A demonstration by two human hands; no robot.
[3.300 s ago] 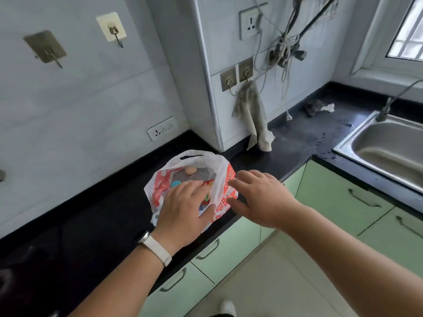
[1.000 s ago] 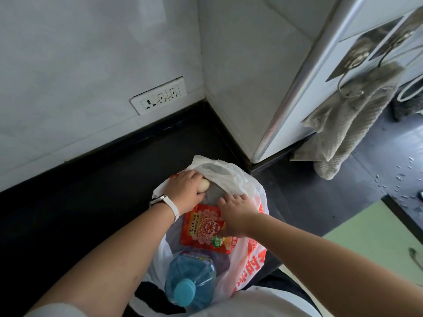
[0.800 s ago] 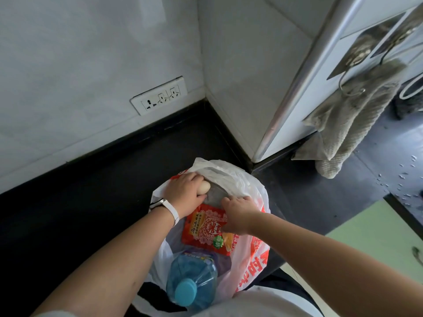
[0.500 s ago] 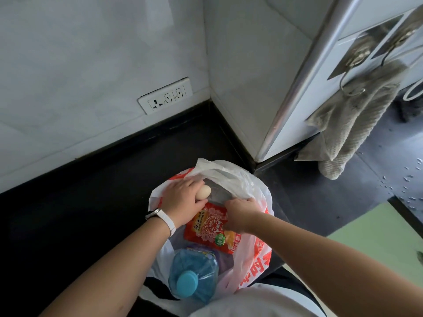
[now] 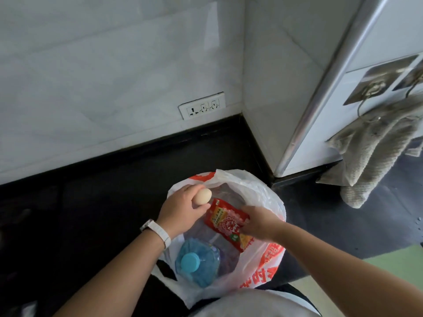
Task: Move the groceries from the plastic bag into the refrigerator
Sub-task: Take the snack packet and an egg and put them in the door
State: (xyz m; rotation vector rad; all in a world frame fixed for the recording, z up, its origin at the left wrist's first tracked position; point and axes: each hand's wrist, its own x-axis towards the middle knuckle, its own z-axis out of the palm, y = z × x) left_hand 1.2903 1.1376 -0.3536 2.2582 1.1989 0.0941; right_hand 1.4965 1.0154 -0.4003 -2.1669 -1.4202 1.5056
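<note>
A white plastic bag [image 5: 256, 186] with red print lies open on the black countertop [image 5: 91, 202] in front of me. My left hand [image 5: 180, 212] holds a beige egg [image 5: 202, 196] over the bag's far left rim. My right hand [image 5: 259, 223] reaches into the bag and grips the right edge of a red snack packet [image 5: 225, 221]. A blue-capped water bottle [image 5: 196, 264] lies in the near part of the bag. The refrigerator is out of view.
A white tiled wall with a power socket strip [image 5: 202, 106] runs behind the counter. A white tiled column with a metal corner trim [image 5: 320, 92] stands to the right. A beige cloth [image 5: 375, 154] hangs from a hook there. A green cabinet front [image 5: 398, 261] shows at lower right.
My left hand has lifted the egg up out of the bag. My right hand has closed on the red packet and tilted it up. The camera has moved closer since 3.3 s ago.
</note>
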